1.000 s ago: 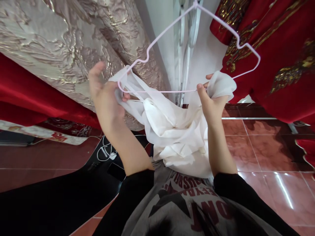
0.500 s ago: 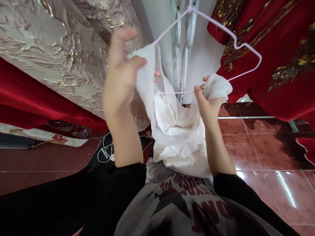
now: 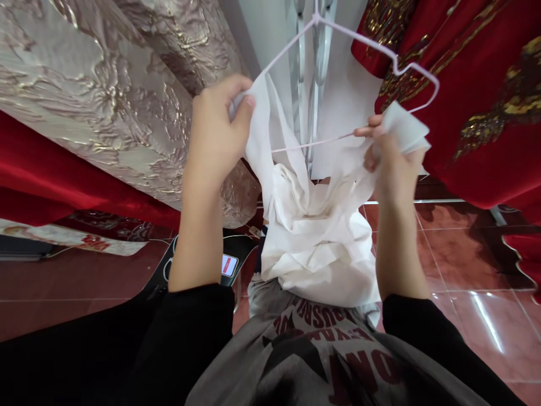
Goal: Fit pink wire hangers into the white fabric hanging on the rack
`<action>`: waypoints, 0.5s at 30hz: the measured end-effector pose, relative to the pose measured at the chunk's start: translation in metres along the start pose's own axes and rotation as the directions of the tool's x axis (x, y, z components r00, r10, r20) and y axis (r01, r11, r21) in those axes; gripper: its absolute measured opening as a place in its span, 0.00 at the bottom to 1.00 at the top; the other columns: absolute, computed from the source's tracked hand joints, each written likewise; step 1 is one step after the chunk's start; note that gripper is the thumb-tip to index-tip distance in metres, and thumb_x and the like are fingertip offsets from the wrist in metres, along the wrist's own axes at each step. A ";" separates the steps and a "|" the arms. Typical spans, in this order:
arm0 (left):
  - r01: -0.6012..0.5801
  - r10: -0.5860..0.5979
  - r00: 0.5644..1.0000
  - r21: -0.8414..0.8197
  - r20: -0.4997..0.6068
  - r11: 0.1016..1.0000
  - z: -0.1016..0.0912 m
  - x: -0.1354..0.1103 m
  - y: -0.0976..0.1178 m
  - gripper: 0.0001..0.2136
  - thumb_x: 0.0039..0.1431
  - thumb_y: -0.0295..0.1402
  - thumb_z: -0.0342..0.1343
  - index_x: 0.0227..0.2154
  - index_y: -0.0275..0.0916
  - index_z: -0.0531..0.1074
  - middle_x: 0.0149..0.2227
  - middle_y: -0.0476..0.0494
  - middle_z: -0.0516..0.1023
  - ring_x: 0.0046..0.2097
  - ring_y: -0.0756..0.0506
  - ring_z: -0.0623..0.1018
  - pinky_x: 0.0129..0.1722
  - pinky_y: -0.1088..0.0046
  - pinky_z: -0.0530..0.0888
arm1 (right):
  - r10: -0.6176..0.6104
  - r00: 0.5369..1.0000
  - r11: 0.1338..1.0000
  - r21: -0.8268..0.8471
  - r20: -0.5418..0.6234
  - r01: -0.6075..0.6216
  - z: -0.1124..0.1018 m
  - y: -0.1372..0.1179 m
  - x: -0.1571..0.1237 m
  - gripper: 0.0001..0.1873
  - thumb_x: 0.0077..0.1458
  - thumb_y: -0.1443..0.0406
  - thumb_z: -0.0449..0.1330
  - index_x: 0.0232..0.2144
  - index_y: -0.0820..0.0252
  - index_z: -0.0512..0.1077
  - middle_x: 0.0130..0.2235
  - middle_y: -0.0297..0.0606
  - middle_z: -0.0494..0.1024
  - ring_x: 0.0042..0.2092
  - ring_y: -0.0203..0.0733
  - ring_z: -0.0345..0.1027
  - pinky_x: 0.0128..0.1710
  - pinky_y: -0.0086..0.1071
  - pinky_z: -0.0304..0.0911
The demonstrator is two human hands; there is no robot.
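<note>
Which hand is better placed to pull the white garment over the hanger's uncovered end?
Probably the right hand: it grips the white garment just below the bare end of the hanger. The left hand pinches fabric at the covered end.

White garment [image 3: 321,237], pale pink hanger [image 3: 382,52], gold-embroidered red fabric [image 3: 486,101]

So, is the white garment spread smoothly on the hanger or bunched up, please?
Bunched up: the white garment hangs in crumpled folds below the hanger, gripped by the left hand and right hand.
</note>
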State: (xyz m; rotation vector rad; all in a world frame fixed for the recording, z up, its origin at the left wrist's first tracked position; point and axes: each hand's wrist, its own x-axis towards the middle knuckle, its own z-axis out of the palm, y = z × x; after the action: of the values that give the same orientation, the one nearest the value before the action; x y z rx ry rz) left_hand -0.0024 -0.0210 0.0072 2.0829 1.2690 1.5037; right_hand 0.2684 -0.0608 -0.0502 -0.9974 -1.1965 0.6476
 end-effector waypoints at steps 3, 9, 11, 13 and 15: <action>0.062 -0.062 0.998 0.000 0.013 0.998 -0.007 0.002 0.004 0.09 0.58 0.17 0.62 0.38 0.34 0.80 0.32 0.49 0.74 0.34 0.45 0.68 0.47 0.72 0.66 | 0.135 0.982 0.988 0.091 -0.129 -0.124 -0.033 -0.005 0.021 0.05 0.55 0.68 0.56 0.34 0.62 0.71 0.33 0.40 0.75 0.23 0.29 0.58 0.21 0.29 0.42; 0.087 -0.089 0.994 0.029 0.056 0.996 -0.015 0.002 0.009 0.08 0.59 0.18 0.63 0.39 0.32 0.79 0.32 0.50 0.75 0.36 0.46 0.69 0.52 0.73 0.66 | 0.347 0.928 0.937 0.014 -0.135 -0.348 -0.075 -0.015 0.076 0.14 0.50 0.82 0.50 0.23 0.65 0.69 0.20 0.34 0.68 0.14 0.25 0.50 0.18 0.29 0.32; 0.058 -0.060 0.997 0.043 0.057 0.997 -0.015 0.001 0.009 0.08 0.59 0.18 0.62 0.40 0.33 0.79 0.33 0.50 0.76 0.36 0.46 0.69 0.52 0.73 0.67 | 0.357 0.919 0.929 -0.040 -0.169 -0.368 -0.077 -0.017 0.092 0.17 0.51 0.84 0.49 0.18 0.65 0.65 0.18 0.33 0.67 0.14 0.23 0.48 0.20 0.29 0.30; 0.046 -0.048 0.998 0.031 0.045 0.998 -0.014 -0.001 0.008 0.08 0.59 0.19 0.62 0.39 0.36 0.79 0.34 0.49 0.76 0.36 0.45 0.70 0.52 0.71 0.67 | 0.350 0.917 0.918 -0.123 -0.191 -0.376 -0.076 -0.020 0.102 0.19 0.52 0.85 0.50 0.15 0.66 0.61 0.18 0.34 0.68 0.15 0.21 0.48 0.21 0.28 0.30; 0.027 -0.028 0.999 0.032 0.033 0.999 -0.013 -0.002 0.008 0.08 0.60 0.20 0.61 0.39 0.38 0.79 0.34 0.49 0.76 0.36 0.44 0.70 0.52 0.70 0.68 | 0.336 0.926 0.910 -0.197 -0.170 -0.366 -0.073 -0.025 0.105 0.18 0.53 0.84 0.53 0.16 0.68 0.63 0.20 0.36 0.72 0.16 0.20 0.50 0.21 0.28 0.31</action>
State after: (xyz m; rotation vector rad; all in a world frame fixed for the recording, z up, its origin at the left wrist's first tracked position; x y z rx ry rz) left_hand -0.0101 -0.0306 0.0166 2.0919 1.3119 1.4405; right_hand 0.3650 -0.0034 0.0163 -1.4490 -0.9937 0.7235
